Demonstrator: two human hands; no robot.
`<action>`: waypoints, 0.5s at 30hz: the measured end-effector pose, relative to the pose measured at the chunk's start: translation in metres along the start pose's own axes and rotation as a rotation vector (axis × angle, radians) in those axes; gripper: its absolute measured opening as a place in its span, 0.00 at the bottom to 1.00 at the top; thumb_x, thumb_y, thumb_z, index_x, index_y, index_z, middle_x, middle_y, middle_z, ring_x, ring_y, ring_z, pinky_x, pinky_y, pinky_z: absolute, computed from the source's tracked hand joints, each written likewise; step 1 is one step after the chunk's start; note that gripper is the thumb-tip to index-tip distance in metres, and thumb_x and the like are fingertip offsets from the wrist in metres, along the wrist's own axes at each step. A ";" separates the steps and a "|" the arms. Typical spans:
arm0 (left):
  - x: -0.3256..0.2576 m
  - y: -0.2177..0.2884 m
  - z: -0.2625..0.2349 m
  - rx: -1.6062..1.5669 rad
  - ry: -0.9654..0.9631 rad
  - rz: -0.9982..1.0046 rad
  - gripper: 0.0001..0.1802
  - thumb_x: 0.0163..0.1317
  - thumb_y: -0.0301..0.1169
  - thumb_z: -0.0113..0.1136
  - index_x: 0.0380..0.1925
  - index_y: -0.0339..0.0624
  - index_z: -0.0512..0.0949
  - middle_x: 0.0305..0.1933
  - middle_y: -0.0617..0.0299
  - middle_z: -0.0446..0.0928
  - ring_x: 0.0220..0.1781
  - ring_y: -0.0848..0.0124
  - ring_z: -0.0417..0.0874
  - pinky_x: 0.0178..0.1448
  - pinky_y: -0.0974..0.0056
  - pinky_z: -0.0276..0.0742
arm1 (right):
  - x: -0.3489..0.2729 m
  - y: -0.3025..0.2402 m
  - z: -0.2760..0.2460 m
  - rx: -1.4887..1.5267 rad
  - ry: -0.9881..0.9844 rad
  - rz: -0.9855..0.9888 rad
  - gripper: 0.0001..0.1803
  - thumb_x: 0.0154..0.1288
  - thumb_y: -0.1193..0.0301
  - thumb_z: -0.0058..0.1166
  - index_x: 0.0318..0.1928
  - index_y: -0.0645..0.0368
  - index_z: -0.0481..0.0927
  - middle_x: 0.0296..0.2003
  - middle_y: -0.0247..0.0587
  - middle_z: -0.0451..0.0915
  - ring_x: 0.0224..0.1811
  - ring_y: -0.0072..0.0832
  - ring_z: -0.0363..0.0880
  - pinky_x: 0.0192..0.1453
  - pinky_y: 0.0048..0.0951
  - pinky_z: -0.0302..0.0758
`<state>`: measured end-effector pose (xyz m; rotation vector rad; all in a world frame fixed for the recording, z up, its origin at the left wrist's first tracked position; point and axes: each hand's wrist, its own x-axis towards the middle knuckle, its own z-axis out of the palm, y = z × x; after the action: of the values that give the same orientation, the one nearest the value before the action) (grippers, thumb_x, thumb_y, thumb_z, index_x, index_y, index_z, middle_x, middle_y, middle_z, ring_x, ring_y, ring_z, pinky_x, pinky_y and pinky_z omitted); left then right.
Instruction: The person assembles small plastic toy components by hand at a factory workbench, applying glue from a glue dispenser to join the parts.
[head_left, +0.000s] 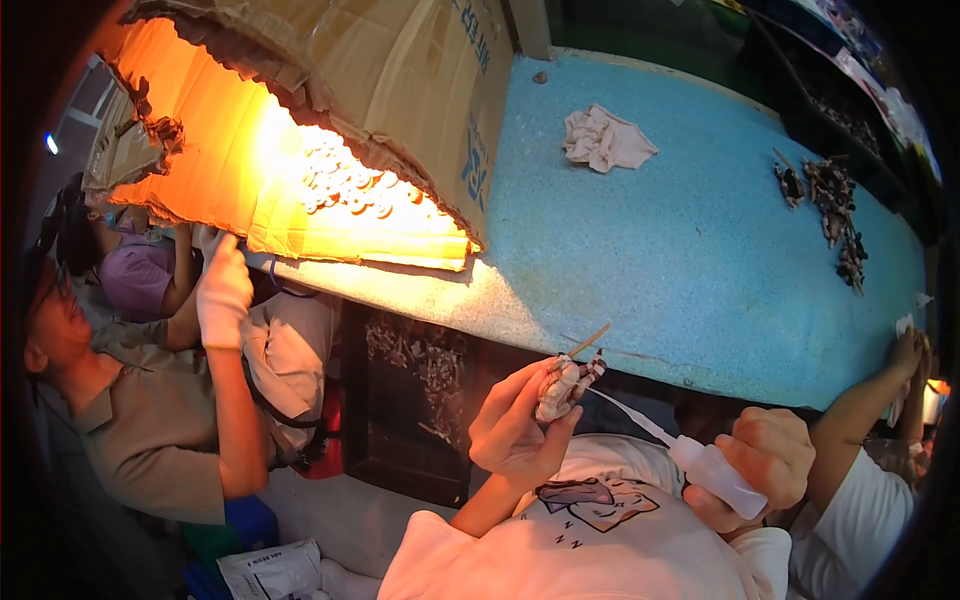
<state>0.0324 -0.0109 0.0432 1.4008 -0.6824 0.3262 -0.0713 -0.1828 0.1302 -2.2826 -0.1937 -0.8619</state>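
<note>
A small pale part (pixel 562 385) with a thin stick poking out is pinched in the left hand (pixel 515 425), low centre of the frame, just below the blue table (pixel 680 250) edge. A clear squeeze bottle (pixel 712 475) is wrapped tight by the right hand (pixel 765 465), its long nozzle touching the part. A crumpled rag (pixel 605 138) and dark bits (pixel 830 205) are scattered up top; a lit cardboard hood (pixel 330 110) fills the upper left, with a co-worker's gloved hand (pixel 222 290) raised beneath it.

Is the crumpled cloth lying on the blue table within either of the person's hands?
No. The cloth lies alone on the table, while the left hand holds a small part and the right hand a squeeze bottle.
</note>
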 end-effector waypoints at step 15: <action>-0.005 0.000 0.001 -0.022 0.027 -0.053 0.23 0.39 0.13 0.62 0.41 0.21 0.74 0.43 0.38 0.74 0.44 0.56 0.79 0.48 0.61 0.76 | -0.001 0.005 0.007 -0.052 0.078 -0.038 0.22 0.44 0.56 0.61 0.27 0.63 0.73 0.09 0.34 0.63 0.07 0.26 0.60 0.10 0.24 0.53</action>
<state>0.0285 -0.0109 0.0407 1.3885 -0.6237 0.2941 -0.0666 -0.1824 0.1231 -2.2946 -0.1824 -0.9845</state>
